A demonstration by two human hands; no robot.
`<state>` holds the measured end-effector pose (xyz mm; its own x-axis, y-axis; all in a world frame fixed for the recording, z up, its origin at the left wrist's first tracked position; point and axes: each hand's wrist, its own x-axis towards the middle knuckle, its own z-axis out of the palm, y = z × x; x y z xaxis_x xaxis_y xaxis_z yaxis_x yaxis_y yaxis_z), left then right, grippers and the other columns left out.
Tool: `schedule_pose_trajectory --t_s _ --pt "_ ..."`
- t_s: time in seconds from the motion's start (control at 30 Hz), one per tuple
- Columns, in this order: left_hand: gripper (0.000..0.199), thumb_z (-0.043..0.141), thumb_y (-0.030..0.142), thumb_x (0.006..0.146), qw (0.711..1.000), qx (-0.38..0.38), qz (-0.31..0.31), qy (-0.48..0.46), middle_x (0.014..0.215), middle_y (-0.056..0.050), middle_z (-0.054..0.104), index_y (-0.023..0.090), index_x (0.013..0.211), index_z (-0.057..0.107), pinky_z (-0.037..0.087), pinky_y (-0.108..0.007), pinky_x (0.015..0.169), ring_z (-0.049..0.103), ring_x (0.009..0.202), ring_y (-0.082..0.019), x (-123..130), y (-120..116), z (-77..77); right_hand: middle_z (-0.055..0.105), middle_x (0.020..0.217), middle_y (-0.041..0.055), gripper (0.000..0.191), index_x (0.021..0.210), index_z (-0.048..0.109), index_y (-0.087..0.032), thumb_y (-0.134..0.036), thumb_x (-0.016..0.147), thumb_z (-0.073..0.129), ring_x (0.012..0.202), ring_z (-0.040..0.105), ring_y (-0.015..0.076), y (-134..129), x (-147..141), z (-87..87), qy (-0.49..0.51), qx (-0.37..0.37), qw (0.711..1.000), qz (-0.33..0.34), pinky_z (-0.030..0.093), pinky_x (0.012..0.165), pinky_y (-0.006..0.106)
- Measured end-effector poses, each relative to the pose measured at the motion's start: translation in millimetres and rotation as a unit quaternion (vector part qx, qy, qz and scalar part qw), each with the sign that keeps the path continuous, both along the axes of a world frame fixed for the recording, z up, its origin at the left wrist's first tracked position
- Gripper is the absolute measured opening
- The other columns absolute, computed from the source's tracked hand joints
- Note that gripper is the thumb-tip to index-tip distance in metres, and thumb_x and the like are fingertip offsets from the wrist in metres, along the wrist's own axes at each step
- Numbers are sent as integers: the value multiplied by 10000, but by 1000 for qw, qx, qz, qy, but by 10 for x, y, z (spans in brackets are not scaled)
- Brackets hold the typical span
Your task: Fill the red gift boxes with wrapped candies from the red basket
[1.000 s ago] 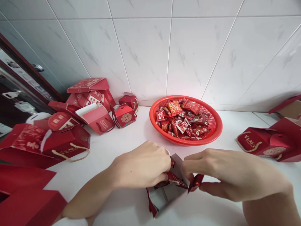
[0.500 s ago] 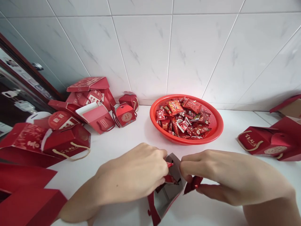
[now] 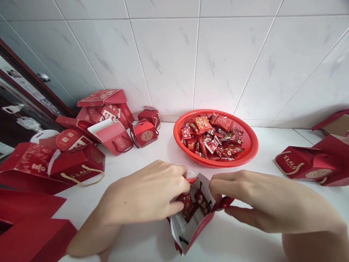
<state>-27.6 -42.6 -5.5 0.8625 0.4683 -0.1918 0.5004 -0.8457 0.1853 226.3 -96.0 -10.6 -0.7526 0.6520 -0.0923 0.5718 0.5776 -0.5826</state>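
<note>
Plainly, the red box (image 3: 201, 228) gaped, pale inside; right fingers (image 3: 242, 215) pinched a red piece (image 3: 227, 201); left fingers (image 3: 178, 186) hid their grip.

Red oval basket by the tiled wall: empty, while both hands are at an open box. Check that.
Not empty: the head view shows wrapped packets in the red oval basket by the tiled wall. The left hand and right hand are at an open box, as stated.

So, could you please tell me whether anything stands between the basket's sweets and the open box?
Yes: the basket's near rim and the box's raised far wall. The left hand also covers part of the opening; the right hand is at its right side.
</note>
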Motion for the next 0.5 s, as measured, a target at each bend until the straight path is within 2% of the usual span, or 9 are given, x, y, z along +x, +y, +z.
schedule_pose_trajectory --t_s 0.2,0.4,0.5 --pt "80 695 152 874 998 15 52 -24 890 -15 610 204 836 648 302 -308 580 575 702 -168 -18 62 32 721 974 68 224 997 631 -225 -41 922 527 825 687 204 -41 21 -60 4 50 996 -70 516 709 283" --pt "124 630 200 915 995 14 96 -10 882 -19 581 197 800 584 297 -307 570 552 666 -161 35 83 38 721 1075 91 282 1016 656 -199 7 867 534 871 683 202 -1 -66 -76 -23 21 999 -17 525 748 284" --pt "147 592 183 913 995 4 99 -13 862 -15 567 199 770 563 296 -310 564 539 647 -152 63 123 19 718 1007 73 263 971 650 -189 20 850 546 848 681 196 22 -88 -54 -38 2 999 -13 516 733 280"
